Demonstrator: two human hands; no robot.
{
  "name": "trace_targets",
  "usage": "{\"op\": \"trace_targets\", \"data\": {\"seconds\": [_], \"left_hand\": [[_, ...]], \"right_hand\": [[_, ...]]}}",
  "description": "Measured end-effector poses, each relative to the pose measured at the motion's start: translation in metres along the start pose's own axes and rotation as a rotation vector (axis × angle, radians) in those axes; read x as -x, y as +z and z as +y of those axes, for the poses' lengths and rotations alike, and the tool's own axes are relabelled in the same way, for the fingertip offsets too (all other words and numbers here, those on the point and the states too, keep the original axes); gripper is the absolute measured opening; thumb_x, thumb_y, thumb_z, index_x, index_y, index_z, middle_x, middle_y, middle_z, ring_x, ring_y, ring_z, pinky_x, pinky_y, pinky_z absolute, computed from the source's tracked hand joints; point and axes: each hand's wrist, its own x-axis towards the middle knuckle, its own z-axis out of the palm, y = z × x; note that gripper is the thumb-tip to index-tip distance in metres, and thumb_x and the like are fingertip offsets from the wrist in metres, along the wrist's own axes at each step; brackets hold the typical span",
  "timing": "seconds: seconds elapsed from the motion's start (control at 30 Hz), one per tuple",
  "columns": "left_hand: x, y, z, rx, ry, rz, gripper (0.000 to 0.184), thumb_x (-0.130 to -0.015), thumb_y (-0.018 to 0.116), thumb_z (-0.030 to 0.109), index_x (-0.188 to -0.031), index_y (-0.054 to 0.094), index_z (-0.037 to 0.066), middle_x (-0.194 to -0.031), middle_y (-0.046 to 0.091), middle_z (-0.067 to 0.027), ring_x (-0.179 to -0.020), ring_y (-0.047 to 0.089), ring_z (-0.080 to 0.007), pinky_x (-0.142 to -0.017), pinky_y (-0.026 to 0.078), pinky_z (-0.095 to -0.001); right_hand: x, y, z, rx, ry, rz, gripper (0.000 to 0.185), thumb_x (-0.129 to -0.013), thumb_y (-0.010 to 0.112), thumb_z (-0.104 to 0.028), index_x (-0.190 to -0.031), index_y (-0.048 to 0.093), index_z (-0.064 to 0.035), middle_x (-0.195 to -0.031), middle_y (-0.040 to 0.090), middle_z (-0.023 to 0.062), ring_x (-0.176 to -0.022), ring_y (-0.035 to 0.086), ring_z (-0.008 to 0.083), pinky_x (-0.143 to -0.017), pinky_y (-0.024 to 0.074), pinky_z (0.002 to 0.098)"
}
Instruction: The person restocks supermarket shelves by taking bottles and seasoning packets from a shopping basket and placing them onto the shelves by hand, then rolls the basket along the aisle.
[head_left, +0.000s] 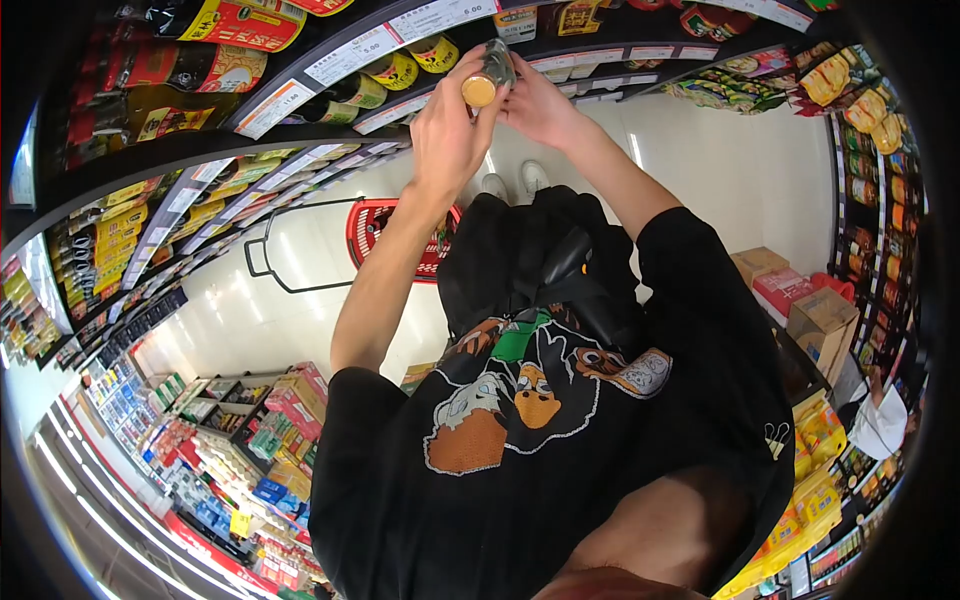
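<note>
Close to the shelf edge, my left hand [442,135] is wrapped around a small glass bottle [497,62]. Its round tan end faces up toward me, and I cannot tell whether this is the cap or the base. From the other side, my right hand [545,105] has its fingers bent against the bottle, with the fingertips partly hidden. Yellow-labelled jars [434,53] stand on the shelf just left of my hands. Price tags run along the shelf edge [372,43] beside them.
A red shopping basket [362,235] with a black handle frame stands on the pale floor, left of my legs. Stocked shelves [125,235] curve along the left. Cardboard boxes [822,325] are stacked at the right, near another shelf of jars [865,190]. A person in white [880,420] is at far right.
</note>
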Motion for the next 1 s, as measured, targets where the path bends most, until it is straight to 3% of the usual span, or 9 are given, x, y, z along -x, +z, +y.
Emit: {"op": "trace_targets", "data": {"seconds": [0.33,0.43,0.47,0.57,0.63,0.77,0.83,0.93,1.0], "left_hand": [[-0.012,0.019,-0.010,-0.069,-0.096,-0.024,0.037,-0.091,0.071,0.017,-0.118,0.053,-0.001,-0.118,0.069,-0.0135,-0.072,0.070,-0.0263,-0.064,0.056,-0.0362],[-0.018,0.018,-0.015,-0.108,-0.074,-0.034,0.036,-0.092,0.070,0.023,-0.119,0.056,0.004,-0.091,0.071,-0.0157,-0.064,0.067,-0.0257,-0.059,0.053,-0.0383],[-0.019,0.016,-0.015,-0.112,-0.080,-0.030,0.036,-0.092,0.070,0.023,-0.119,0.056,0.004,-0.091,0.071,-0.0157,-0.064,0.067,-0.0257,-0.059,0.053,-0.0383],[-0.025,0.015,-0.016,-0.109,-0.158,-0.101,0.037,-0.093,0.068,0.026,-0.116,0.053,0.001,-0.101,0.069,-0.0199,-0.085,0.068,-0.0392,-0.067,0.054,-0.0452],[-0.029,0.016,-0.018,-0.100,-0.216,-0.091,0.036,-0.092,0.068,0.027,-0.114,0.055,0.001,-0.090,0.068,-0.0223,-0.079,0.067,-0.0401,-0.065,0.053,-0.0462],[-0.036,0.023,-0.027,-0.071,-0.240,-0.063,0.038,-0.092,0.068,0.030,-0.110,0.057,-0.001,-0.088,0.068,-0.0237,-0.076,0.067,-0.0407,-0.064,0.052,-0.0471],[-0.037,0.029,-0.035,-0.106,-0.229,0.004,0.040,-0.091,0.069,0.033,-0.110,0.058,-0.001,-0.070,0.066,-0.0166,-0.061,0.065,-0.0343,-0.058,0.050,-0.0421],[-0.044,0.033,-0.038,-0.059,-0.309,0.031,0.040,-0.091,0.069,0.035,-0.099,0.063,-0.003,-0.066,0.065,-0.0156,-0.057,0.062,-0.0337,-0.057,0.047,-0.0420],[-0.051,0.032,-0.037,-0.115,-0.320,-0.045,0.043,-0.091,0.069,0.033,-0.109,0.059,-0.005,-0.078,0.067,-0.0192,-0.066,0.065,-0.0355,-0.061,0.050,-0.0432]], "right_hand": [[-0.028,-0.010,-0.007,-0.014,0.072,0.021,0.064,-0.103,0.043,-0.052,-0.128,0.045,0.0071,-0.123,0.054,0.0153,-0.116,0.055,0.0245,-0.105,0.0468,0.0384],[-0.032,-0.008,-0.007,0.022,0.038,0.018,0.064,-0.103,0.042,-0.051,-0.129,0.043,0.0078,-0.123,0.053,0.0159,-0.117,0.055,0.0248,-0.105,0.0474,0.0392],[-0.034,-0.006,-0.008,0.007,0.046,0.035,0.064,-0.103,0.042,-0.051,-0.128,0.043,0.0084,-0.122,0.053,0.0166,-0.118,0.055,0.0255,-0.106,0.0475,0.0399],[-0.043,-0.008,-0.011,-0.029,0.069,0.054,0.063,-0.103,0.044,-0.049,-0.126,0.043,0.0095,-0.121,0.053,0.0180,-0.119,0.056,0.0271,-0.107,0.0476,0.0412],[-0.051,-0.013,-0.012,-0.049,0.083,0.056,0.062,-0.103,0.045,-0.047,-0.126,0.043,0.0101,-0.121,0.053,0.0187,-0.119,0.056,0.0281,-0.107,0.0476,0.0418],[-0.057,-0.019,-0.016,-0.113,0.143,0.013,0.061,-0.102,0.048,-0.045,-0.125,0.043,0.0110,-0.121,0.054,0.0194,-0.119,0.057,0.0294,-0.108,0.0467,0.0424],[-0.056,-0.016,-0.018,-0.123,0.152,0.010,0.061,-0.102,0.049,-0.045,-0.125,0.043,0.0112,-0.122,0.054,0.0197,-0.119,0.057,0.0295,-0.109,0.0463,0.0427],[-0.058,-0.013,-0.019,-0.105,0.145,0.014,0.065,-0.103,0.046,-0.048,-0.127,0.042,0.0120,-0.124,0.055,0.0208,-0.120,0.056,0.0292,-0.109,0.0459,0.0427],[-0.063,-0.017,-0.019,-0.131,0.163,0.013,0.069,-0.104,0.039,-0.053,-0.130,0.040,0.0117,-0.127,0.055,0.0211,-0.122,0.056,0.0290,-0.109,0.0459,0.0426]]}}
